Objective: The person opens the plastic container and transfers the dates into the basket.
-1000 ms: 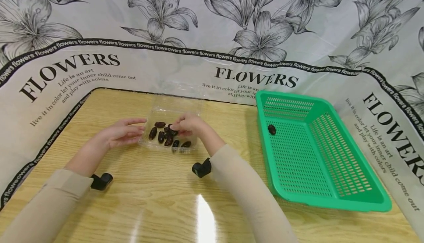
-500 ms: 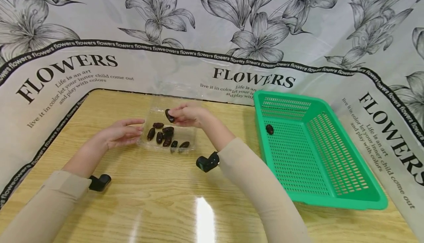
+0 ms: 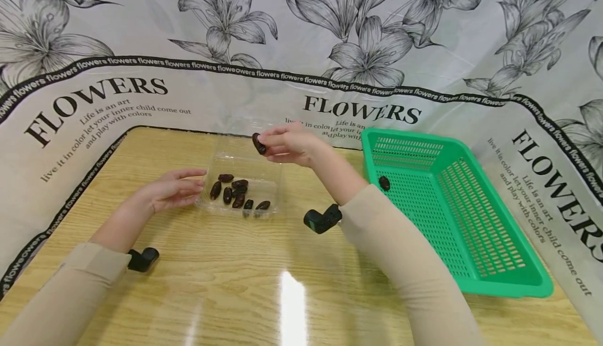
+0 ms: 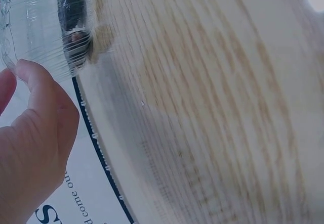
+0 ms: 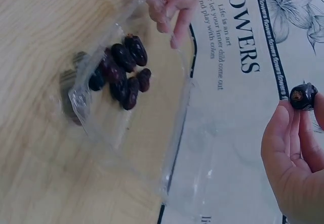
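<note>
A dark brown date (image 3: 259,144) is pinched between the thumb and fingertips of my right hand (image 3: 294,146), raised over the back right of a clear plastic box (image 3: 245,212). In the right wrist view the held date (image 5: 304,96) shows its stem end. Several more dates (image 3: 238,198) lie inside the box, whose clear lid stands raised at the back. My left hand (image 3: 174,191) is at the box's left wall; in the left wrist view its thumb and forefinger (image 4: 38,82) pinch the plastic edge.
A green perforated basket (image 3: 471,287) stands at the right with one date (image 3: 384,183) in it. Wood-grain table surface (image 3: 226,283) lies in front of the box. A floral printed sheet (image 3: 264,84) rises behind and at both sides.
My right hand has lifted one date out of the box and carried it up and to the right. The left hand has stayed at the box's left wall.
</note>
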